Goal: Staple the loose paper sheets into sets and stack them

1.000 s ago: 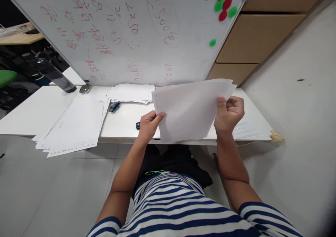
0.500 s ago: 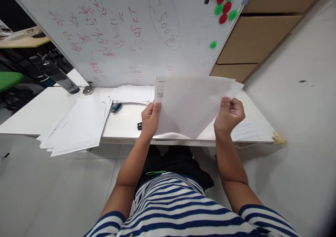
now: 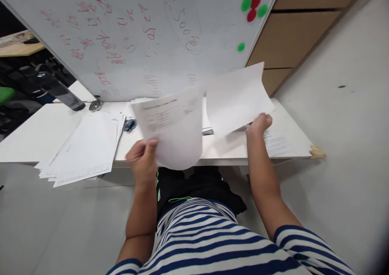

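My left hand [image 3: 142,159] pinches a printed sheet of paper [image 3: 176,129] by its left edge, thumb on top. That sheet curls at the bottom and its text is blurred. A second, blank-looking sheet of paper [image 3: 235,98] hangs from my right hand [image 3: 259,125], which grips its lower right corner. The two sheets are apart, with a gap between them over the table. Under the right sheet, the edge of a paper stack [image 3: 208,131] shows in part. A printed page [image 3: 279,144] lies on the table beside my right hand.
Fanned papers [image 3: 86,147] overhang the white table's [image 3: 27,139] front edge at left. Near them are a dark blue clip [image 3: 130,125], a round metallic object [image 3: 95,106] and a dark bottle [image 3: 65,94]. Behind stands a whiteboard [image 3: 127,72] with magnets; cardboard boxes [image 3: 291,39] are at right.
The sheets, held together between both hands before, are now separated. My left hand has moved left and down with the printed one; my right hand keeps the other, which has swung upward.
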The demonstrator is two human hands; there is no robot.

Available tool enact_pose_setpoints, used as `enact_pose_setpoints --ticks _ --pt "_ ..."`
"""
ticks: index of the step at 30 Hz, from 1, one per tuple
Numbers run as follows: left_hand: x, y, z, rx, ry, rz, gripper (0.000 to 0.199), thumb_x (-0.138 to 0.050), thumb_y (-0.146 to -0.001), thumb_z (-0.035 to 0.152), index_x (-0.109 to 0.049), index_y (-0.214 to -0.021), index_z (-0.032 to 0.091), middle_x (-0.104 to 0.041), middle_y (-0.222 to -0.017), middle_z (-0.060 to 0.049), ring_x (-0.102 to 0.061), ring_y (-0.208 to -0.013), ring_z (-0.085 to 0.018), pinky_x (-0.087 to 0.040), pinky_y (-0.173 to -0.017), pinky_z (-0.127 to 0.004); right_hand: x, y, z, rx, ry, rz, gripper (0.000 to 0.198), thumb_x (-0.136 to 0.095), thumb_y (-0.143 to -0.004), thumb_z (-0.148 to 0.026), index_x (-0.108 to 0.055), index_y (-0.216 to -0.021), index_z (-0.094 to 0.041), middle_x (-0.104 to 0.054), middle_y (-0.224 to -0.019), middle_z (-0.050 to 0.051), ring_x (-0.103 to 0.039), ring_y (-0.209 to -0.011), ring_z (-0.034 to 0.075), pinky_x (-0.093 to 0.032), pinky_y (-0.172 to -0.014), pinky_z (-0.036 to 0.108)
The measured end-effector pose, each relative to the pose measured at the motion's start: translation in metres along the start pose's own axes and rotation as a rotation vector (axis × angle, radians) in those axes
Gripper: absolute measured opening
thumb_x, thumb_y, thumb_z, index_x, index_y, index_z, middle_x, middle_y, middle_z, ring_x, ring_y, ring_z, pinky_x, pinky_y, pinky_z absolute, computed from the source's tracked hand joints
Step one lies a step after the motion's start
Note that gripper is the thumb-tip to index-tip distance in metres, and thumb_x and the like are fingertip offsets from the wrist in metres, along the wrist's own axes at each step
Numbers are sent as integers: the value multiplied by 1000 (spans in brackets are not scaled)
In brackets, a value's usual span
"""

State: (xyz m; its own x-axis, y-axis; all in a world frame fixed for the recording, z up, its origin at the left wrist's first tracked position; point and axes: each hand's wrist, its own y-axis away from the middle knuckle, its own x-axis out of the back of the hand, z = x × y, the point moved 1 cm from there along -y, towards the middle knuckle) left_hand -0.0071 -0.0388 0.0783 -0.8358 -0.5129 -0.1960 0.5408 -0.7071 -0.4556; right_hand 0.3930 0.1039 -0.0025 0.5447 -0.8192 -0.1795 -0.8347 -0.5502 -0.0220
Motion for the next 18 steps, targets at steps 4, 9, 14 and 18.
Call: enact_pose_setpoints --ticks 4,9,14,18 --pt "52 -17 13 -256 37 227 49 -88 -59 53 -54 -49 19 -52 -52 4 -50 -54 -13 -47 -57 -30 -7 11 7 -207 -100 170 14 -38 -91 -17 -40 -102 -25 -51 -75 -7 -52 -51 8 -45 -47 18" --pt "80 -27 10 -295 -28 222 45 -84 -63 60 -59 -55 22 -61 -58 1 -61 -66 -21 -55 -67 -41 -17 32 22 -189 -89 31 21 -41 -90 -16 -42 -110 -23 -54 -71 -7 -54 -47 8 -48 -48 18" --pt "66 -20 7 -279 -37 40 42 -85 -66 52 -63 -55 18 -56 -54 3 -49 -54 -12 -44 -55 -30 -19 45 33 -131 32 -83 47 -49 -93 -29 -37 -137 -20 -64 -118 12 -72 -92 18 -61 -74 32" --pt "31 -22 8 -293 -47 -144 32 -80 -76 48 -70 -67 18 -53 -57 4 -48 -56 -11 -40 -55 -26 -6 85 18 50 168 -238 82 -61 -88 -51 -20 -155 -29 -19 -167 13 -25 -153 25 -39 -117 48"
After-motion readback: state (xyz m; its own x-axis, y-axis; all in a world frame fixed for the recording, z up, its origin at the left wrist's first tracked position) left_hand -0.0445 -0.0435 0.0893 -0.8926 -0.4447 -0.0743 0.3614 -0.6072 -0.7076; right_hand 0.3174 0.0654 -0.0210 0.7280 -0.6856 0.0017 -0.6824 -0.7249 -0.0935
